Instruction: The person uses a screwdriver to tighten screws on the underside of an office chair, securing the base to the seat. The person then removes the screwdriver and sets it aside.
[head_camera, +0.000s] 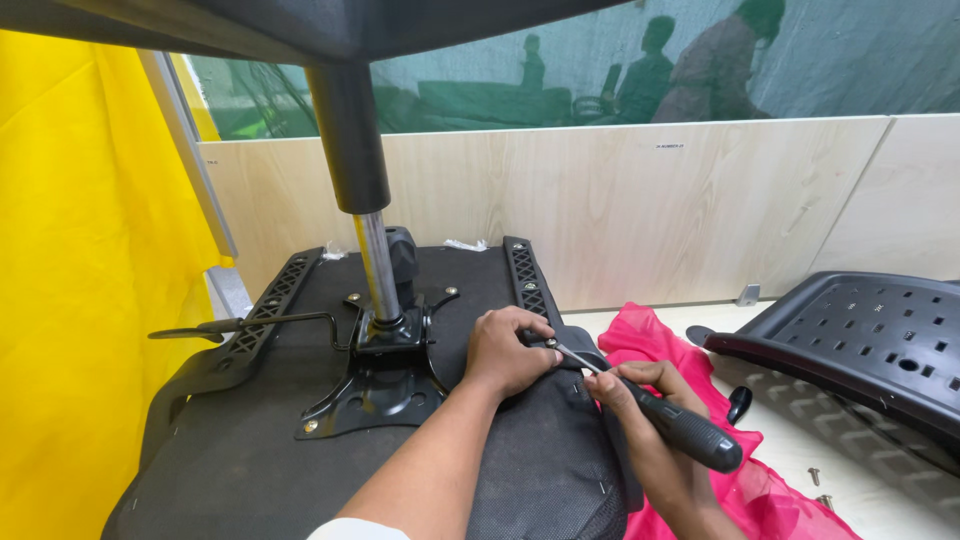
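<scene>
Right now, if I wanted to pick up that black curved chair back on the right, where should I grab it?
Probably the near rim of the chair back, coming from the front. It lies flat on the table with its edge raised, so fingers could hook under. The slots in its top would also give a grip.

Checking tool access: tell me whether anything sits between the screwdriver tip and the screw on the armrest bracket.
Nothing visible blocks it. The screwdriver in the right hand runs straight to the screw on the armrest bracket. The left hand rests beside the screw, fingers close to the tip but not across it.
</scene>
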